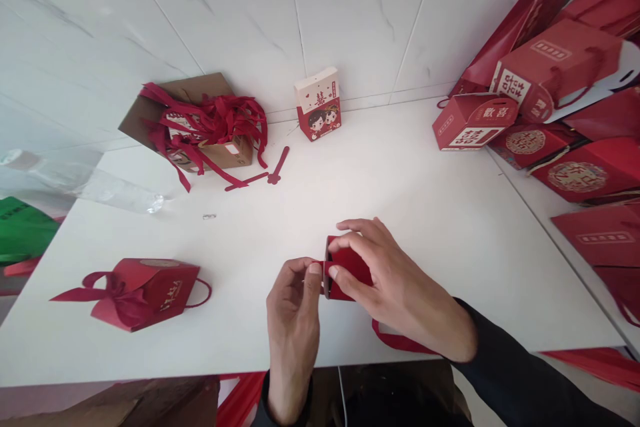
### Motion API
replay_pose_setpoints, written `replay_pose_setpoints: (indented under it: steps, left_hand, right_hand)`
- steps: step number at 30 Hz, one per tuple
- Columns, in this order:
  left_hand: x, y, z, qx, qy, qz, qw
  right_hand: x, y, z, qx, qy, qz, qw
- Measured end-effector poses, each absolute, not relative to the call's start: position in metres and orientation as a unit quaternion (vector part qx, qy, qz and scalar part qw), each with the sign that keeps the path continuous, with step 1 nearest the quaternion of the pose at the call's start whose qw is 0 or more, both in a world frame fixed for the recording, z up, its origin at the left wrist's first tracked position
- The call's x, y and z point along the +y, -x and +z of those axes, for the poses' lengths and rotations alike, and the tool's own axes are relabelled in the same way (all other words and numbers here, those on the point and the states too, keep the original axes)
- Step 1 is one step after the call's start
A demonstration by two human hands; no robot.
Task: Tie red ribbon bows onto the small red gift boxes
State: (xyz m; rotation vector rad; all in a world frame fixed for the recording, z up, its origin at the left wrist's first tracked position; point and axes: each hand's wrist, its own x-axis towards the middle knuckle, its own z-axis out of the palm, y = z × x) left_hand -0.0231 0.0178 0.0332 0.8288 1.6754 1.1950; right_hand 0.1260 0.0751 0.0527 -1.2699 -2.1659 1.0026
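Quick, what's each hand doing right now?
Left hand: pinching the edge of the small red box.
Right hand: closed over the same box, holding it.

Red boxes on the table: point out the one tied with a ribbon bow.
The red box at the near left edge, lying alone; a bow sits on its left end.

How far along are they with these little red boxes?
One finished box, tied with a ribbon bow, lies on the table at the left. Another small red box is in hand: the right hand covers it from above while the left hand pinches its edge. A carton of loose ribbons at the back suggests more remains; I cannot tell how much.
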Motion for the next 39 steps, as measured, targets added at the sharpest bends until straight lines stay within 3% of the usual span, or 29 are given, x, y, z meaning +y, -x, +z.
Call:
replay_pose_setpoints:
  steps: [7,13,15,19,27,31,39]
  left_hand:
    - [0.028,0.087,0.028,0.696,-0.223,0.588,0.346]
    - [0.023,0.123,0.008,0.794,-0.192,0.551,0.172]
    - [0.013,0.11,0.006,0.806,-0.229,0.504,0.208]
    - [-0.01,0.066,0.005,0.769,-0.324,0.331,0.441]
    - [0.009,0.023,0.01,0.674,-0.344,0.48,0.444]
    - [0.021,0.017,0.021,0.624,-0.419,0.53,0.393]
    - [0.016,0.008,0.027,0.602,-0.451,0.456,0.475]
  right_hand:
    - [0.047,-0.17,0.032,-0.727,0.523,0.379,0.231]
    - [0.025,-0.189,0.019,-0.623,0.597,0.463,0.204]
    - [0.022,-0.187,0.014,-0.631,0.603,0.433,0.224]
    - [0.023,-0.181,0.01,-0.634,0.619,0.388,0.255]
    - [0.033,-0.188,0.039,-0.558,0.586,0.552,0.201]
    - [0.039,-0.188,0.049,-0.544,0.548,0.593,0.229]
    - [0.046,-0.182,0.053,-0.567,0.548,0.572,0.225]
